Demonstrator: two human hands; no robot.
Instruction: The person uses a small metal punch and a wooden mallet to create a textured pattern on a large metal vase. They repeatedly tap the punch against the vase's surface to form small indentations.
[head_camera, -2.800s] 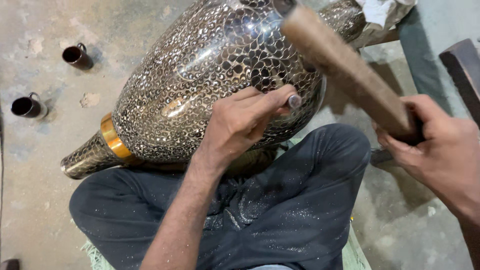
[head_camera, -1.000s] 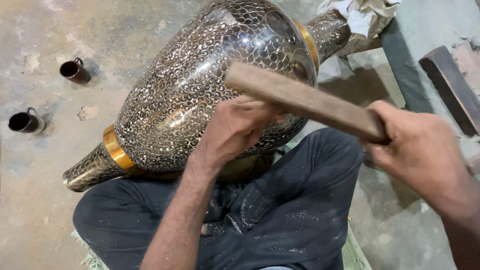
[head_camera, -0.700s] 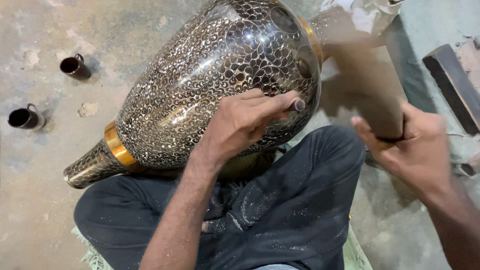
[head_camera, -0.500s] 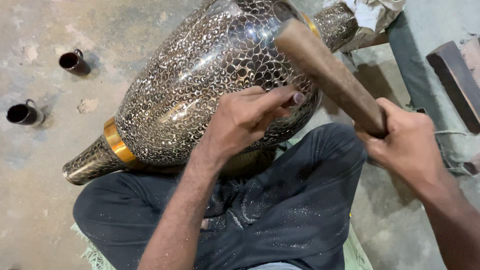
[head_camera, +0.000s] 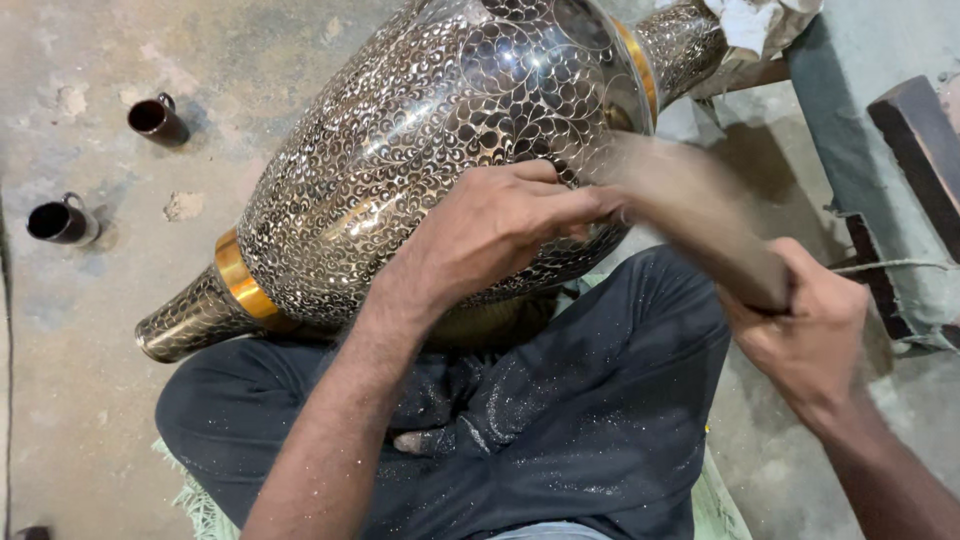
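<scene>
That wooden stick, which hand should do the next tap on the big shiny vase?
Probably the right hand: it already grips the wooden stick. The left hand is busy, pressed against the vase.

Floor: bare grey concrete (head_camera: 90, 400), stained and mottled, with pale patches toward the upper left of the frame. Two small dark cylindrical metal cups with handles lie on it at the left edge, one (head_camera: 157, 119) above the other (head_camera: 60, 221), well apart. A frayed pale green woven mat (head_camera: 196, 502) shows at the bottom edge. At the right edge, a dark rectangular wooden block (head_camera: 920, 135). Crumpled off-white cloth (head_camera: 762, 22) at the top right. Lighting is even and diffuse.
</scene>
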